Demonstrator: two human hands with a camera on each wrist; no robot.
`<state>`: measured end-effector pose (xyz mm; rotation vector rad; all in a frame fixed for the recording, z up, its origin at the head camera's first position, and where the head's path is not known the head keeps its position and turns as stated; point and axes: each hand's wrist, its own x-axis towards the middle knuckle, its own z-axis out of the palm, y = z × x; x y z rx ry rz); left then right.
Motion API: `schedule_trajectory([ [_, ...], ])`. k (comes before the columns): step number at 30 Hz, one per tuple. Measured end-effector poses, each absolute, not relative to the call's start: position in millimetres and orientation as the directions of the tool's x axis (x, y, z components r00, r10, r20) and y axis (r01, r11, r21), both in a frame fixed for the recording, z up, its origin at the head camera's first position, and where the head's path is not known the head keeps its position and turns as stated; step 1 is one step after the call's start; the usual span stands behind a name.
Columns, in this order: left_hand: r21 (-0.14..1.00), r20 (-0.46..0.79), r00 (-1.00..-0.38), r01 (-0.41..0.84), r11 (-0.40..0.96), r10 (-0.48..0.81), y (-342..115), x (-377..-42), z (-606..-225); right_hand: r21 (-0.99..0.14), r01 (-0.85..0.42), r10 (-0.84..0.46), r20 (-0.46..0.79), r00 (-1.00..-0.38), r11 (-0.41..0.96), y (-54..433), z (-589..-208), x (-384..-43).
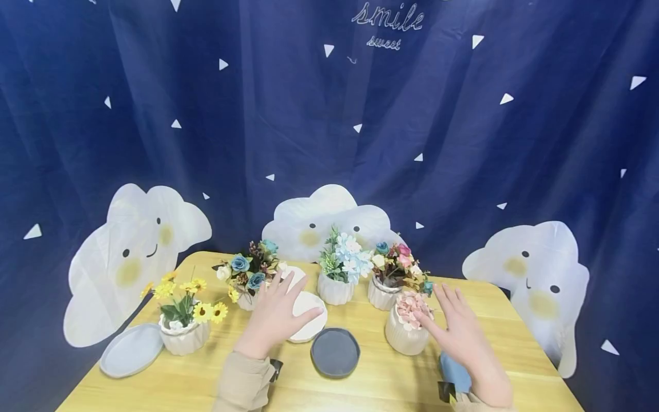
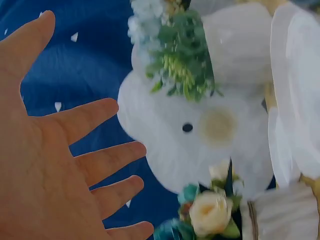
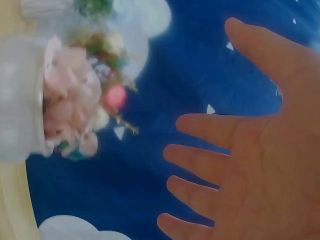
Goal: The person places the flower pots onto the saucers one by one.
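My left hand point(image 1: 275, 315) is held above the table with its fingers spread and nothing in it. It is nearest to a white round plate point(image 1: 315, 321) and a potted plant with blue and cream flowers point(image 1: 241, 264). Spread fingers and a bare palm also show in the left wrist view. On the other side, my right hand point(image 1: 457, 323) hovers just right of a ribbed white pot point(image 1: 405, 337) of pink flowers point(image 3: 70, 95), holding nothing. The right wrist view shows a gap between that hand and the flowers. A dark grey plate point(image 1: 336, 353) lies between the hands.
Yellow flowers in a white pot point(image 1: 185, 339) stand at the left beside a light grey plate point(image 1: 131, 352). Farther back are pale blue flowers point(image 1: 352, 257) and a mixed bouquet pot point(image 1: 383, 294). A blue object point(image 1: 455, 372) lies partly hidden under the right wrist.
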<state>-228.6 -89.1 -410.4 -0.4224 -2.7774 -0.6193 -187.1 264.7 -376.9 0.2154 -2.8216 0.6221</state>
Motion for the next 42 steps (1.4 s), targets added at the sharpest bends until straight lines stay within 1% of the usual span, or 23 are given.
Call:
schedule_trajectory([
  [6, 0.356, 0.284, -0.922, 0.357, 0.864, 0.264, -73, -230, -408, -0.340, -0.181, -0.090, 0.269, -0.959, 0.923, 278, -376, -187],
  [9, 0.356, 0.286, -0.911, 0.388, 0.850, 0.296, -67, -233, -404, -0.315, -0.173, -0.088, 0.267, -0.960, 0.933, 284, -374, -185],
  [14, 0.353, 0.277, -0.896, 0.432, 0.830, 0.349, -56, -236, -399, -0.321, -0.162, -0.071, 0.275, -0.959, 0.933, 297, -374, -181],
  [20, 0.345, 0.299, -0.858, 0.505, 0.791, 0.417, -41, -239, -400, -0.326, -0.172, -0.049, 0.353, -0.934, 0.930, 318, -380, -176],
  [25, 0.296, 0.329, -0.820, 0.560, 0.774, 0.468, -26, -241, -401, -0.311, -0.148, -0.021, 0.377, -0.926, 0.939, 337, -386, -170],
  [28, 0.294, 0.335, -0.805, 0.584, 0.757, 0.490, -15, -241, -402, -0.322, -0.118, 0.001, 0.346, -0.938, 0.939, 348, -389, -166],
  [33, 0.303, 0.330, -0.786, 0.613, 0.729, 0.523, 2, -240, -406, -0.356, -0.062, 0.035, 0.260, -0.965, 0.932, 364, -397, -161],
  [38, 0.286, 0.328, -0.762, 0.643, 0.710, 0.558, 19, -239, -411, -0.393, -0.021, 0.080, 0.238, -0.968, 0.919, 380, -411, -155],
  [42, 0.257, 0.329, -0.748, 0.659, 0.707, 0.577, 29, -237, -414, -0.428, 0.049, 0.142, 0.188, -0.972, 0.903, 394, -424, -155],
])
